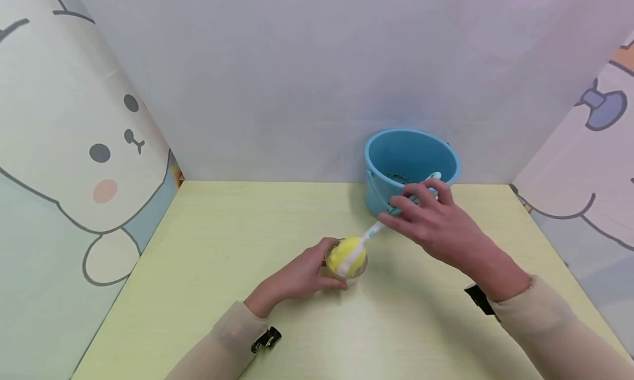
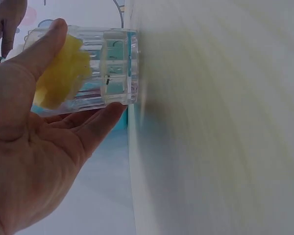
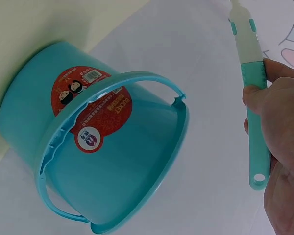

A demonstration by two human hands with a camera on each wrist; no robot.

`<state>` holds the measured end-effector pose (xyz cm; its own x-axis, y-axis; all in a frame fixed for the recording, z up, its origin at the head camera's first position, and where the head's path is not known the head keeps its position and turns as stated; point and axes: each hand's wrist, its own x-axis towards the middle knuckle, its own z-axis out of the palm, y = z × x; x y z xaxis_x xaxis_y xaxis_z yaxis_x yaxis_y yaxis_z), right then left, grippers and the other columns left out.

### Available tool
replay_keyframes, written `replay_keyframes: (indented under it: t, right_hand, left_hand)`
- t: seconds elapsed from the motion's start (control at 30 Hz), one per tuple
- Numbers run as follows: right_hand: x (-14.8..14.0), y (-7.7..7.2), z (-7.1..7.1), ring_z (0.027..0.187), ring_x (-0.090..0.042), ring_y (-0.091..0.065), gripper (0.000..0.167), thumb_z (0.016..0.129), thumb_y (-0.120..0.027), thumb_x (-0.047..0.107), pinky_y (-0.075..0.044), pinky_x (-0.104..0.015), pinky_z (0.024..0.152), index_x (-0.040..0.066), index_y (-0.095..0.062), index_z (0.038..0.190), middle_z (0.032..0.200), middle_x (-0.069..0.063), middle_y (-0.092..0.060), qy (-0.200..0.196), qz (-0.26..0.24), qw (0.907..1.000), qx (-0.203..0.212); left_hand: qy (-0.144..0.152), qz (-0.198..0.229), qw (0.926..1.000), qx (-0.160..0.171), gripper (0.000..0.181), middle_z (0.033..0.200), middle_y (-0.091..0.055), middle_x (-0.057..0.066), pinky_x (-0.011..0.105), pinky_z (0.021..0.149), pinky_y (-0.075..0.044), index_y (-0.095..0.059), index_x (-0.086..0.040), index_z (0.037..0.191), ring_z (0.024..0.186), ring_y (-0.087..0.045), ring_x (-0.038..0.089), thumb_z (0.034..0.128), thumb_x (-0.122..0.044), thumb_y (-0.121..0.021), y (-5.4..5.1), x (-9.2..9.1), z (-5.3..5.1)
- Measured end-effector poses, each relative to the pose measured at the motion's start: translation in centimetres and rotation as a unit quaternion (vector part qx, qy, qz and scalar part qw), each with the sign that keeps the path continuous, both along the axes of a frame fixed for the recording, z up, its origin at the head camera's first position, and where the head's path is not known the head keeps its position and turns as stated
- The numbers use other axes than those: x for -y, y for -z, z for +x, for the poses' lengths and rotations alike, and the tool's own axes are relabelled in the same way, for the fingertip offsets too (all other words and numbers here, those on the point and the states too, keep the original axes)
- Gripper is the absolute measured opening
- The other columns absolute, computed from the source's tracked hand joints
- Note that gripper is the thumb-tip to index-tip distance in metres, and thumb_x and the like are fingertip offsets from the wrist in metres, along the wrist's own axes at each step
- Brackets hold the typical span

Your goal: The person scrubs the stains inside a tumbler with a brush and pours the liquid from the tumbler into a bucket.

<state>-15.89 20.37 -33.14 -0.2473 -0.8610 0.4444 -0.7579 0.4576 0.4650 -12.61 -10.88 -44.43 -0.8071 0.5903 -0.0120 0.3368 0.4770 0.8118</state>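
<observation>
A clear ribbed glass point(image 2: 95, 68) stands on the table, with dark specks showing near its base. My left hand point(image 1: 312, 270) grips it from the left, thumb on the near side and fingers round the far side. Inside the glass mouth sits the yellow sponge head point(image 1: 348, 256) of a cup brush. My right hand point(image 1: 436, 226) holds that brush by its white and teal handle point(image 3: 255, 117), pinched between thumb and fingers, and the handle slants up to the right from the glass.
Behind the right hand, a blue bucket point(image 1: 378, 196) with its handle hanging down stands by the back wall; dark bits lie inside it. A red label point(image 3: 108, 107) marks its side. Cartoon-printed panels point(image 1: 89, 149) flank the pale yellow table point(image 1: 208, 226).
</observation>
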Motion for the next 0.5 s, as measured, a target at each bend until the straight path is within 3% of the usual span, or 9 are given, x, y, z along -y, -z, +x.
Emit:
replay_keyframes:
  t: [0.17,0.5]
  right_hand:
    - [0.7,0.2,-0.3,0.112,-0.046,-0.055,0.075,0.061,-0.102,0.002,-0.039,-0.069,0.094,0.015,-0.068,0.127,0.119,-0.019,-0.060,0.005,-0.010,0.9999,0.010]
    - [0.6,0.9,-1.1,0.113,-0.046,-0.055,0.062,0.071,-0.098,0.003,-0.039,-0.069,0.098,0.022,-0.072,0.124,0.118,-0.016,-0.063,0.059,0.001,0.9976,0.035]
  left_hand:
    - [0.001,0.007,1.0000,0.000,0.085,0.131,-0.063,-0.003,0.035,0.106,-0.051,-0.040,-0.013,0.153,0.119,-0.062,0.009,0.0881,-0.031,-0.091,0.0,0.0,0.0]
    - [-0.005,0.003,1.0000,0.002,0.083,0.125,-0.063,-0.006,0.034,0.103,-0.052,-0.041,-0.013,0.151,0.116,-0.062,0.009,0.0875,-0.032,-0.091,0.0,0.0,0.0]
